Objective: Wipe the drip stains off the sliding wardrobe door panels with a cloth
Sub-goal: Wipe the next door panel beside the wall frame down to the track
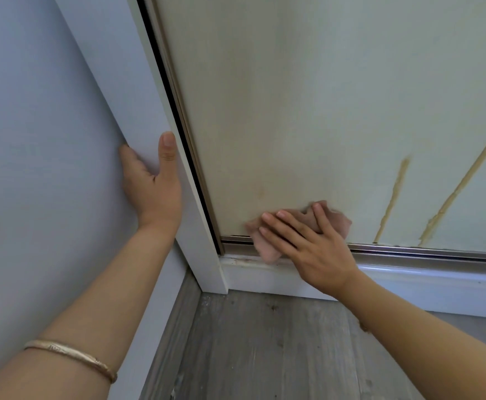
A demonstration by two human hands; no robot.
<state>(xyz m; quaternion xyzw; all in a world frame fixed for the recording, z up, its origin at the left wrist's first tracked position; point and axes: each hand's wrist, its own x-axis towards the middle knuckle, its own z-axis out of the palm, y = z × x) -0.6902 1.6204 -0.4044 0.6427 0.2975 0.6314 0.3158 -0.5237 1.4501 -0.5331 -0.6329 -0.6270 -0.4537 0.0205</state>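
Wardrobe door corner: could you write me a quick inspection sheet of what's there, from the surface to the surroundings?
Surface: the pale door panel has two brownish drip stains, a short one and a long slanted one, plus a faint smudge at lower left.
Job's things: a pink cloth lies flat on the panel's bottom edge, overhanging the metal rail.
Clutter: nothing seen.
Hands: the right hand presses the cloth with straight fingers; the left hand grips the white frame, a bangle on its forearm.
Cables: nothing seen.
Surroundings: grey wall, white skirting, speckled grey wood-look floor.
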